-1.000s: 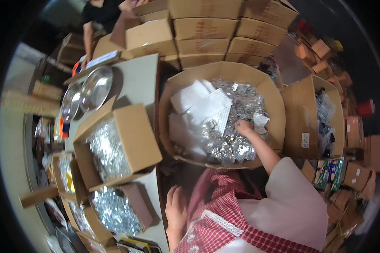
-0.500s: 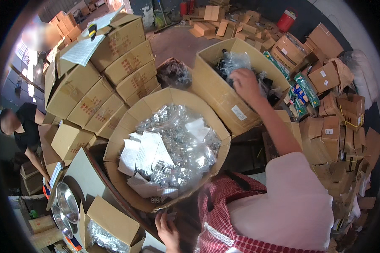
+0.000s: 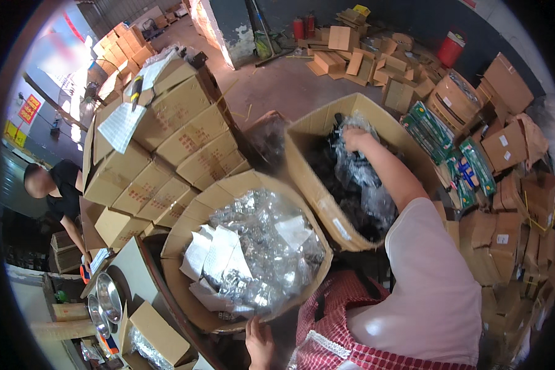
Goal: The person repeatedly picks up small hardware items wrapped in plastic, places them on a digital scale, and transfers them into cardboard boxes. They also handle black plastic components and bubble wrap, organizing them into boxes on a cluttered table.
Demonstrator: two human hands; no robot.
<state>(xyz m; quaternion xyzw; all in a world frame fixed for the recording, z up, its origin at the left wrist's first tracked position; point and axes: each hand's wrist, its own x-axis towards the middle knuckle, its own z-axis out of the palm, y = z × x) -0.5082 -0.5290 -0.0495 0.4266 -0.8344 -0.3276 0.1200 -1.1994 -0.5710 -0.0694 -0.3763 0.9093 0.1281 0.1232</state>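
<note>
My right hand (image 3: 353,138) reaches down into a tall open carton (image 3: 317,206) at the right. Its fingers are closed on a crumpled clear plastic bag (image 3: 356,169), which lies over dark parts (image 3: 327,176); the fingertips are partly hidden in the plastic. My left hand (image 3: 260,346) is by the near rim of a wide, many-sided carton (image 3: 177,296), its fingers stretched up and holding nothing visible. Inside that carton lie many clear bags of small shiny metal pieces (image 3: 268,240), with white paper sheets (image 3: 222,253) on top.
Stacked closed cartons (image 3: 188,139) rise at the left, bearing a yellow-and-black tool (image 3: 136,92). Below stand metal bowls (image 3: 109,298) and a small open carton (image 3: 157,330) on a table (image 3: 135,271). A co-worker (image 3: 65,191) bends at far left. Green boxes (image 3: 427,131) and flattened cardboard lie right.
The view has shifted, so the cartons sit lower in the picture. My right hand has gone deeper among the plastic, and more dark contents show. My left hand stays by the wide carton's rim.
</note>
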